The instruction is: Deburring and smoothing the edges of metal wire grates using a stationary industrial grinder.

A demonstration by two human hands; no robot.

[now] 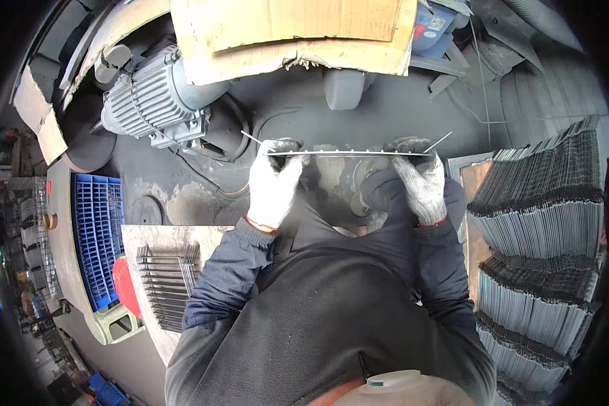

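A long, thin metal piece (345, 153) spans the space between my two gloved hands, seen edge-on. Small bumps line its far edge, and a slim prong slants outward at each end. My left hand (273, 186), in a pale work glove with dark, soiled fingers, is closed around its left end. The right end sits in the closed grip of my right hand (421, 186), gloved alike. The piece is above my knees; its broad face is hidden from this angle.
Tall stacks of thin metal pieces (534, 233) stand at right. Several bent metal rods (166, 284) lie on a board (162, 235) at left, near a blue plastic crate (99, 237). A grey motor (149, 95) stands far left; cardboard (294, 40) hangs ahead.
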